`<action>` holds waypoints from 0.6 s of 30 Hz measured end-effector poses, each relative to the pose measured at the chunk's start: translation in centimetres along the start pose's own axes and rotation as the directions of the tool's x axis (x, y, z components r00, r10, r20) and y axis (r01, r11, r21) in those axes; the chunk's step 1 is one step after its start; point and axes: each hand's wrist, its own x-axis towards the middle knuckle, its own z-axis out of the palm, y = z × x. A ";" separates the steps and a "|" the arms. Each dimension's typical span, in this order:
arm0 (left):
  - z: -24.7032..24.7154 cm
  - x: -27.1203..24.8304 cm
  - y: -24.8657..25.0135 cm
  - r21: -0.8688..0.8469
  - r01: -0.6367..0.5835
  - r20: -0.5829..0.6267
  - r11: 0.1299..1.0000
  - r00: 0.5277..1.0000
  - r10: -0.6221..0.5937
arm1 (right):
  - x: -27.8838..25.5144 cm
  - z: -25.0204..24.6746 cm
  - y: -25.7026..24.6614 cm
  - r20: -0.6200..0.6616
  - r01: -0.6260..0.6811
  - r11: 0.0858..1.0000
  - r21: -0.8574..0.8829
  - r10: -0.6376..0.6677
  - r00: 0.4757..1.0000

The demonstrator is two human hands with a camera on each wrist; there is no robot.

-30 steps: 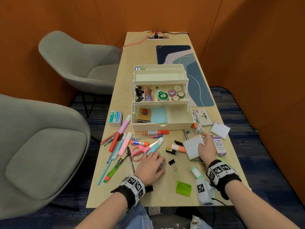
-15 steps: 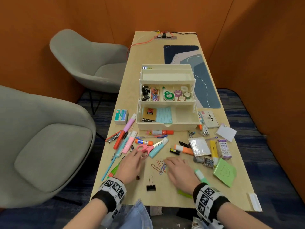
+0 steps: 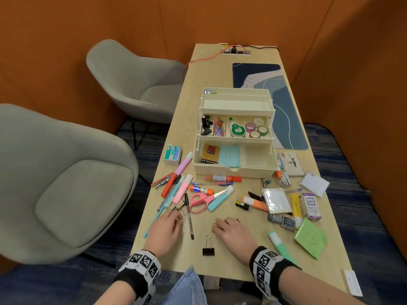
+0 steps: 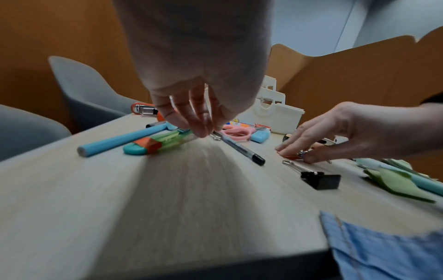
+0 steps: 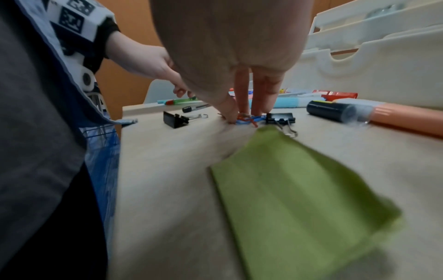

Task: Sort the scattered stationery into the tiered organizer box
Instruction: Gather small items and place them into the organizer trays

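The cream tiered organizer box (image 3: pixel 235 170) stands open mid-table, with clips, tape rolls and cards in its trays. My left hand (image 3: pixel 176 214) reaches beside the black pen (image 3: pixel 189 216). Its thumb and fingertips (image 4: pixel 203 130) pinch the wire loop of a small binder clip (image 4: pixel 216 136). My right hand (image 3: pixel 217 224) lies flat near the table's front. Its straight fingers (image 5: pixel 242 106) press on a few coloured paper clips (image 5: pixel 249 119). A black binder clip (image 3: pixel 208 249) lies between the two hands, and another binder clip (image 5: pixel 279 118) sits just beyond the right fingers.
Markers, highlighters, glue sticks and pink scissors (image 3: pixel 200 200) lie scattered in front of the box. A green sticky pad (image 3: pixel 310 238), a stamp, an ink box and a white pad sit to the right. Grey chairs (image 3: pixel 66 183) stand left of the table.
My right hand left the white pad at the right and came to the paper clips at front centre. My left hand shifted left to the black pen and small clip.
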 end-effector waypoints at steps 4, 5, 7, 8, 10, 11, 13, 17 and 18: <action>0.4 0.0 0.3 0.004 -0.018 0.019 1.000 1.000 0.018 | 0.5 0.5 0.5 0.013 0.023 0.999 -0.046 -0.022 1.000; 0.6 0.0 0.3 0.009 -0.025 0.018 1.000 1.000 0.025 | 0.5 0.6 0.6 0.015 0.029 0.998 -0.051 -0.028 0.999; 0.8 0.1 0.4 0.026 -0.033 0.019 0.999 0.999 0.033 | 0.6 0.6 0.6 0.013 0.037 0.997 -0.064 -0.037 0.999; 1.0 0.1 0.5 0.034 -0.041 0.020 0.999 0.999 0.040 | 0.7 0.4 0.6 0.014 0.033 0.997 -0.072 -0.032 0.999; 1.3 0.4 0.5 0.058 -0.062 0.026 0.996 0.998 0.060 | 0.9 0.1 0.5 0.004 0.026 0.996 -0.080 -0.026 1.000; 1.5 0.5 0.6 0.081 -0.074 0.033 0.994 0.997 0.072 | 1.0 0.0 0.4 -0.003 0.024 0.997 -0.076 -0.024 1.000; 1.5 0.7 0.9 0.115 -0.084 0.051 0.990 0.996 0.078 | 1.3 -0.2 0.5 -0.010 0.006 0.999 -0.038 -0.006 1.000; 1.4 1.0 1.4 0.108 -0.097 0.050 0.989 0.995 0.092 | 1.4 -1.0 0.7 -0.023 -0.043 0.995 0.088 0.045 0.999; 1.4 1.0 1.6 0.104 -0.108 0.049 0.989 0.993 0.103 | 1.4 -1.1 1.0 -0.011 -0.056 0.989 0.136 0.058 0.998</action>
